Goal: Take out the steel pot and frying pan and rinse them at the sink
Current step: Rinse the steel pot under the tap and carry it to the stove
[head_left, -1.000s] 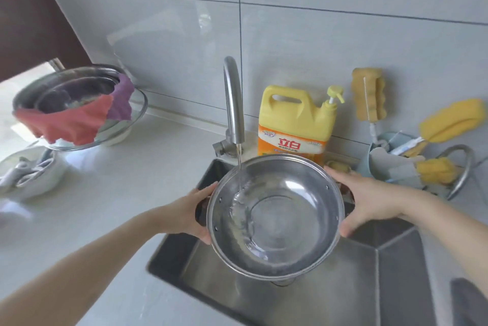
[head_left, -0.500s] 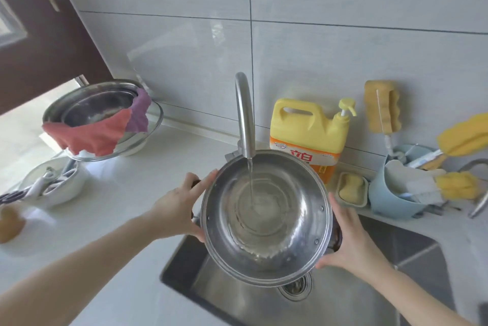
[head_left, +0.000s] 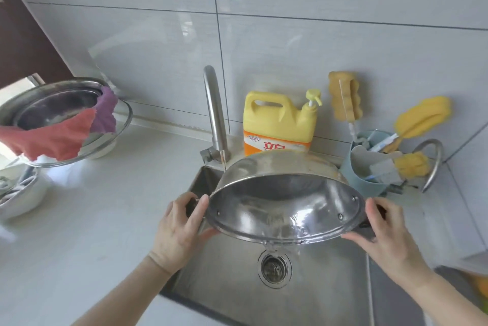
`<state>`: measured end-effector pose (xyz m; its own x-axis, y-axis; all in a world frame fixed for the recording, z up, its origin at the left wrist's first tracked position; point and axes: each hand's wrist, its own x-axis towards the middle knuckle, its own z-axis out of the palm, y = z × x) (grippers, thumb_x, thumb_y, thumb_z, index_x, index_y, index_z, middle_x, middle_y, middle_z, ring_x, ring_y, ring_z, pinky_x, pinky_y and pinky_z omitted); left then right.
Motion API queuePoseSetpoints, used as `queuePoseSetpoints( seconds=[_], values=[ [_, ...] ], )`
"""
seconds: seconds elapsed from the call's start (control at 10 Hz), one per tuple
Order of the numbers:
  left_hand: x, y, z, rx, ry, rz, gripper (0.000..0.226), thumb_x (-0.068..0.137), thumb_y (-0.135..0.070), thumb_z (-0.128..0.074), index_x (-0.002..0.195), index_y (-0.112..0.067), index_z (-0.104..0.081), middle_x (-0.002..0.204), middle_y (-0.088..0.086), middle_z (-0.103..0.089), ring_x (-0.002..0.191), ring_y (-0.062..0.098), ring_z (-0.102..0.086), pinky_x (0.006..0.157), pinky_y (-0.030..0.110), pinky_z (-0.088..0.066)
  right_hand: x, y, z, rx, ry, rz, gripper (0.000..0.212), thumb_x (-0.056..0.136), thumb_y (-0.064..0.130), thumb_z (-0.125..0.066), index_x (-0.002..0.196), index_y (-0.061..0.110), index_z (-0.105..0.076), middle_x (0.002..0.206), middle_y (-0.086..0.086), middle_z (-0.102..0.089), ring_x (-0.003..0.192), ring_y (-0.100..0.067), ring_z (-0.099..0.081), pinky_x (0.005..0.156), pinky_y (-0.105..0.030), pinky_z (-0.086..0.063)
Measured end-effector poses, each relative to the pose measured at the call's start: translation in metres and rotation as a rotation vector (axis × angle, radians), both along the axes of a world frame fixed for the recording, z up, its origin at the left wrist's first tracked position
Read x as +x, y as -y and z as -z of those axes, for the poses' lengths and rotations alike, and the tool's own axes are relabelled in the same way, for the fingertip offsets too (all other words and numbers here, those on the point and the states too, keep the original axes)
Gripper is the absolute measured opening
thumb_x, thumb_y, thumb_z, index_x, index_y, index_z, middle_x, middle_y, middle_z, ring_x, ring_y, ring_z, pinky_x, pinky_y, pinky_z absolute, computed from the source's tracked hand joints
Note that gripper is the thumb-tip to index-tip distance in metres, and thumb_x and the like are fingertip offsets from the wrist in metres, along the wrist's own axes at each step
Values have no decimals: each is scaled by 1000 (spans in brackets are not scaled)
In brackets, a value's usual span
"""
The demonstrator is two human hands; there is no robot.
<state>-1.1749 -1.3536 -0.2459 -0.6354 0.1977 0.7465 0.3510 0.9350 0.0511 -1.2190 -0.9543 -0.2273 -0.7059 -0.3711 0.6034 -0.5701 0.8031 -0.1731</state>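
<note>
- Both hands, left (head_left: 177, 230) and right (head_left: 387, 233), grip the round shiny steel pot (head_left: 285, 201) by its side handles.
- We'd keep the tipped rim low over the stainless sink (head_left: 232, 286) drain (head_left: 273, 267) so the water doesn't splash.

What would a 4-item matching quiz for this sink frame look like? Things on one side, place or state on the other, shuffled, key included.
Things
1. steel pot
2. detergent jug
3. red cloth
4. blue caddy

Place or state
A. draped over the rim of a steel basin, on the counter at left
B. tilted over the sink, pouring water towards the drain
C. holds yellow sponges, right of the tap
D. stands against the wall tiles behind the pot

Pairs: 1-B, 2-D, 3-A, 4-C
</note>
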Motion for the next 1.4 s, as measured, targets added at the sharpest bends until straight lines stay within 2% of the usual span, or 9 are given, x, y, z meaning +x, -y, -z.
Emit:
queuePoseSetpoints(
  seconds=[0.2,0.3,0.5,0.6,0.8,1.0,1.1,1.3,1.4],
  values=[
    [-9,-10,-30,5,-150,80,107,77,-43,-77,156,-25,-7,106,18,-43,78,26,-48,70,35,-44,9,-12,-37,-1,-241,-9,63,89,39,-63,132,12,-27,108,-23,-39,90,-31,-42,82,-40,-47],
    [-13,-17,-39,17,-154,107,111,75,-40,-80,157,-26,-6,107,17,-43,79,25,-46,71,35,-43,11,-19,-54,-35,-234,11,53,97,49,-46,127,7,-32,105,-24,-40,84,-30,-41,78,-35,-43],
    [-18,-30,-38,73,119,131,106,71,-57,-74,153,-25,-16,110,15,-40,79,25,-51,63,32,-51,17,-31,-68,-81,136,-7,78,89,68,-43,150,23,-21,115,-15,-37,90,-17,-46,97,-3,-28],
    [-14,-36,-21,149,514,130,133,59,-62,-83,157,-33,2,113,8,-39,70,26,-59,65,31,-55,10,-41,-61,-89,552,37,114,64,55,-80,150,51,-5,114,17,-34,94,-1,-50,89,4,-30],
    [-20,-29,6,246,1077,126,142,56,-56,-88,140,-59,26,118,-6,-26,89,22,-59,89,33,-50,-24,-46,-29,33,947,-24,142,41,32,-97,134,73,2,109,8,-42,88,-8,-56,77,-13,-47],
    [-35,13,-13,273,1408,114,135,55,-52,-90,141,-66,12,132,-9,-30,123,18,-43,104,28,-36,-53,-8,-18,27,1142,-219,131,48,35,-93,134,75,-2,130,4,-48,115,-6,-52,95,-16,-44],
    [-45,46,-17,213,1496,31,130,48,-61,-90,138,-72,4,132,-12,-31,134,21,-38,110,35,-34,-62,18,-18,-41,1270,-377,125,56,27,-93,148,54,-14,148,21,-39,138,-8,-36,114,-28,-32],
    [-62,76,-75,75,1689,-41,116,69,-37,-88,154,-41,-11,89,-30,-29,89,-6,-41,87,10,-33,-62,51,0,-128,1475,-405,114,59,20,-91,142,61,-24,139,1,-53,129,-28,-45,106,-45,-42],
    [-61,85,-111,-22,1680,-60,118,65,-49,-87,154,-41,-10,86,-14,-44,78,1,-48,83,21,-46,-49,65,8,-184,1536,-403,116,59,16,-91,143,58,-24,140,-14,-48,126,-39,-46,103,-46,-45]
  ],
)
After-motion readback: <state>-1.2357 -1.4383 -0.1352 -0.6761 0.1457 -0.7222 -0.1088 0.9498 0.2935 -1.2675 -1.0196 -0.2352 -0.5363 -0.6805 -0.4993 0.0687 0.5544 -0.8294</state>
